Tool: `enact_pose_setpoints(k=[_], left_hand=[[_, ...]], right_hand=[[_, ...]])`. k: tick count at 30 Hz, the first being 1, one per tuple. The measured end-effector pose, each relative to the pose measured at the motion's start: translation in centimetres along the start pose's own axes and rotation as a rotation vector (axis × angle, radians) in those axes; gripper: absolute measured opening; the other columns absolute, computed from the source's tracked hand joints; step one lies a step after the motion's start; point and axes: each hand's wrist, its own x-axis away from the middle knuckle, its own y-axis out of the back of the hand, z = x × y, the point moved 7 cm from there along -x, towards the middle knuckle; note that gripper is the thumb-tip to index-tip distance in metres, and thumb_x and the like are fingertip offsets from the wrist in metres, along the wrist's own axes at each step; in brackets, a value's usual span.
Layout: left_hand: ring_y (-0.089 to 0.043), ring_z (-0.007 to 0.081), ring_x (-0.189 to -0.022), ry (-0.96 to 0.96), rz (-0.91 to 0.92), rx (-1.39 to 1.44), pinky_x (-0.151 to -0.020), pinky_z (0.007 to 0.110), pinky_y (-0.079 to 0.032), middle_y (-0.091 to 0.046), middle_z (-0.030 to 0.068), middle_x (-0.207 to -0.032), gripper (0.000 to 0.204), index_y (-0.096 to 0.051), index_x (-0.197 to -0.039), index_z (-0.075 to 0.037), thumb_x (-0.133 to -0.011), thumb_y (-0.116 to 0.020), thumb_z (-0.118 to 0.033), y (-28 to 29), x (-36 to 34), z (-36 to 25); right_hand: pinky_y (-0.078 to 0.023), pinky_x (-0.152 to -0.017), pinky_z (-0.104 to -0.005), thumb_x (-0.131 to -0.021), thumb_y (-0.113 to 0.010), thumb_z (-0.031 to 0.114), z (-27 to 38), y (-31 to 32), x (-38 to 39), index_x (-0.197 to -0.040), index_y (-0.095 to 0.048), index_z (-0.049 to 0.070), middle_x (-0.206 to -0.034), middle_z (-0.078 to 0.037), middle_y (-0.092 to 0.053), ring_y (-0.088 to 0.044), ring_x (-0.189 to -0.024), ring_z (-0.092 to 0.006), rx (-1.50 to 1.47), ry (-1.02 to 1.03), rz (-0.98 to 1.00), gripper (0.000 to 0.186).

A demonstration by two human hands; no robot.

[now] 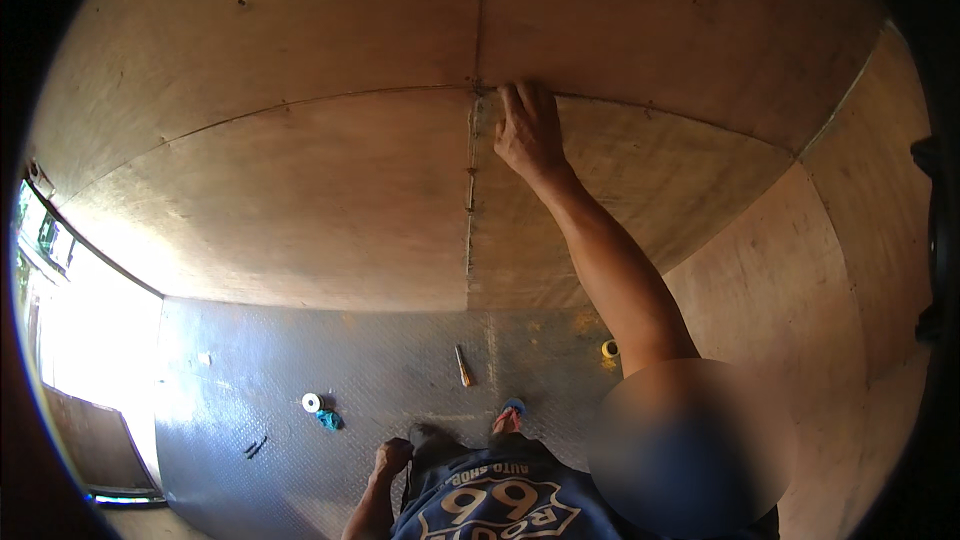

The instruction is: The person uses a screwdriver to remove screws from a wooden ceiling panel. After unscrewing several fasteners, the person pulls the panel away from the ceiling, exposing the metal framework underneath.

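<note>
Navy shirt cloth [490, 500] with pale print spreads over my front, closest of all, and beside it a round blurred patch hides my right shoulder. From there my bare right arm reaches up to the wooden panelling [300, 195] that curves across my view. My right hand [530, 130] is against it, fingers bent and bunched, the tips just to the right of the spot where the upright seam [470, 205] meets the long crosswise seam [330, 96]. I cannot tell whether those fingers pinch anything small or only press on the wood.

My left hand [393, 456] hangs low, beside my dark trousers [433, 437], its fingers curled; whether it holds something I cannot tell. One foot [510, 416] shows past the shirt hem, in red and blue footwear.

Beneath the panelling runs a patterned metal floor [385, 340]. On it, ahead of my foot, lies a slim tool [463, 366] with an orange-brown end. Further left, a white roll [313, 402] touches or nearly touches a crumpled teal piece [328, 420], with a small dark object [256, 448] beyond. Near my right arm sits a yellow ring [611, 348]. Bright light fills an opening [110, 310] at far left.
</note>
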Motion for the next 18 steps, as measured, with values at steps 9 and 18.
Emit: enact_pose_setpoints(k=[9, 18], left_hand=[[-0.074, 0.0256, -0.092, -0.134, -0.153, -0.065, -0.08, 0.039, -0.058, -0.075, 0.0131, -0.103, 0.02, -0.075, -0.099, -0.004, -0.09, -0.065, -0.019, 5.0, -4.4, -6.2], [-0.075, 0.0236, -0.089, 0.109, -0.386, 0.721, -0.08, 0.036, -0.058, -0.076, 0.0164, -0.101, 0.022, -0.073, -0.112, -0.002, -0.093, -0.067, -0.012, 17.3, -9.3, -13.7]], right_hand=[[-0.046, -0.089, -0.047, -0.068, -0.067, -0.002, -1.3, -0.9, -1.7, -0.1, -0.059, -0.001, -0.103, -0.018, -0.055, -0.054, -0.098, -0.0373, -0.063, -0.039, 0.075, 0.033], [-0.042, -0.103, -0.0496, -0.073, -0.072, 0.01, -0.2, 1.3, 0.6, -0.114, -0.061, -0.003, -0.121, -0.021, -0.054, -0.051, -0.119, -0.0372, -0.059, 0.072, 0.013, 0.044]])
